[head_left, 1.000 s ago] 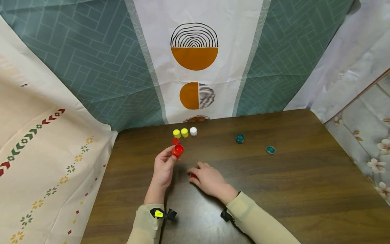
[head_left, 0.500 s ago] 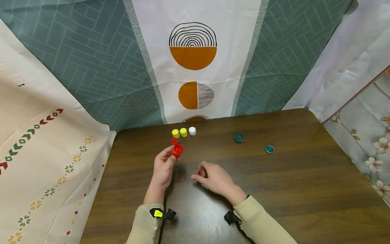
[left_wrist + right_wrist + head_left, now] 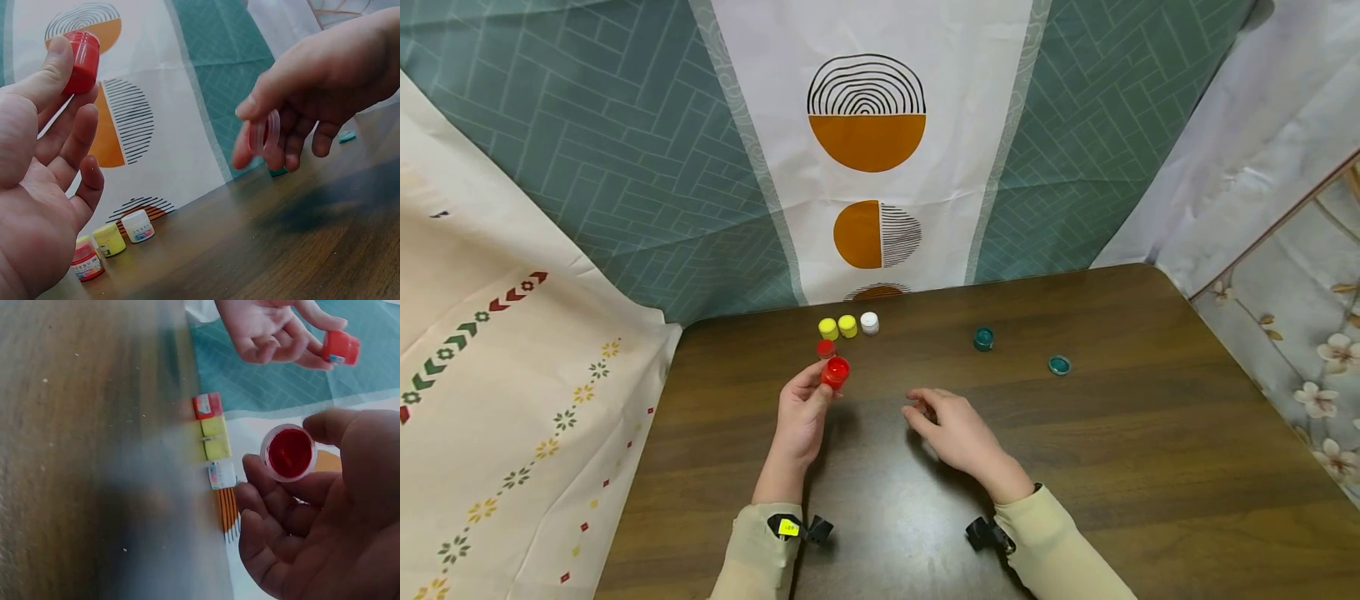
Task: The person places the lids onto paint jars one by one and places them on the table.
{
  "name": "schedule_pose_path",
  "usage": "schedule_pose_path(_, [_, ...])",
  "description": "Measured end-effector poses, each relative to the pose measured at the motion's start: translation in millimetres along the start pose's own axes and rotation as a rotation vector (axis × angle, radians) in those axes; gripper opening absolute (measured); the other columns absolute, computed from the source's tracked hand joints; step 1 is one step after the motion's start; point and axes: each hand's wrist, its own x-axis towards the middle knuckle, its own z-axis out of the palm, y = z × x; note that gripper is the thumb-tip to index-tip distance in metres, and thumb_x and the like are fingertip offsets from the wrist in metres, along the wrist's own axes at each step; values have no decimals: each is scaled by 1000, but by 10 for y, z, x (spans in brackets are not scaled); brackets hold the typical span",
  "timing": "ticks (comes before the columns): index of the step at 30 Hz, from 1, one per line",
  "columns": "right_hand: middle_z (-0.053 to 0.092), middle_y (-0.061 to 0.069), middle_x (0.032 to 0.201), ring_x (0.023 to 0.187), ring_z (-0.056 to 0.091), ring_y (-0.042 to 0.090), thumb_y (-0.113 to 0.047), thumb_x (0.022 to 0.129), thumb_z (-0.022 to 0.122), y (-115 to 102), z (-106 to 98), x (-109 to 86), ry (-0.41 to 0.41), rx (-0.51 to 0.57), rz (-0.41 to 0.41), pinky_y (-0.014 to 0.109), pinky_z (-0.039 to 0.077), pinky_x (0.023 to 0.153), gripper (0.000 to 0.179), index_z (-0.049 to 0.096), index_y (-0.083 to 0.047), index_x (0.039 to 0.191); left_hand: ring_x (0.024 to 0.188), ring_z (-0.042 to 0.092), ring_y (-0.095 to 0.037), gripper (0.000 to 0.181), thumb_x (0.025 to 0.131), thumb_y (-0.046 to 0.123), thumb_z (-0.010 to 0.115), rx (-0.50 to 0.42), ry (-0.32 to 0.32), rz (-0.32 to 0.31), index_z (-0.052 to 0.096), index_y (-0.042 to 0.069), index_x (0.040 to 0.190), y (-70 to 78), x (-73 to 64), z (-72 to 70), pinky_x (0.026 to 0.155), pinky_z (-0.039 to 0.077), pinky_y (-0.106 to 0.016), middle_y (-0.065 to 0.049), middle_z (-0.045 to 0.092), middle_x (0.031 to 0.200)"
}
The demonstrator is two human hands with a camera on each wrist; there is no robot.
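Note:
My left hand (image 3: 801, 421) pinches an uncapped red paint jar (image 3: 835, 375) between thumb and fingers, raised over the table with its mouth toward the head camera. Off to the right, my right hand (image 3: 961, 435) holds the jar's lid (image 3: 290, 453) between thumb and forefinger, above the tabletop. Red paint coats the lid's inside, and its rim looks clear in the right wrist view. From the head camera the lid is mostly hidden by the fingers. Just behind the held jar, a second red paint jar (image 3: 826, 348) stands capped on the table.
Two yellow paint jars (image 3: 847, 326) and a white paint jar (image 3: 869, 323) stand in a row near the table's back edge. Farther right are an uncapped teal jar (image 3: 983, 339) and a teal lid (image 3: 1060, 365) lying on the brown wooden table (image 3: 1150, 467). Patterned cloths hang behind and at both sides.
My right hand has lifted the red lid from near the table's middle and carried it to the right. The left hand keeps its hold on the red jar, almost still.

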Motion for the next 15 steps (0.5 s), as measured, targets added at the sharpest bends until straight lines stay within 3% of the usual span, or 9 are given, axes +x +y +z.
schedule_pose_path(6, [71,3,118,99,65,16,-35,108,66,13,-43,-9,32,0,31,42,54,90,35,74,-10,131,96,70,-12,25,100,23,76,-6,5,6,80,23,125,2,-7,-13,84,54,-27,4,80,116])
schedule_pose_path(13, [74,-4,98,91,69,13,-30,97,82,-12,-81,-18,47,86,51,38,56,81,34,76,-9,123,96,70,-12,25,100,19,76,5,18,-6,80,23,124,-19,-1,-12,84,54,-27,4,80,115])
schedule_pose_path(15, [74,-2,104,91,68,14,-29,99,80,-13,-87,-22,59,76,40,38,56,83,38,74,-7,129,97,70,-11,26,100,16,75,21,26,-19,81,24,124,-31,-5,-4,84,55,-27,4,80,114])
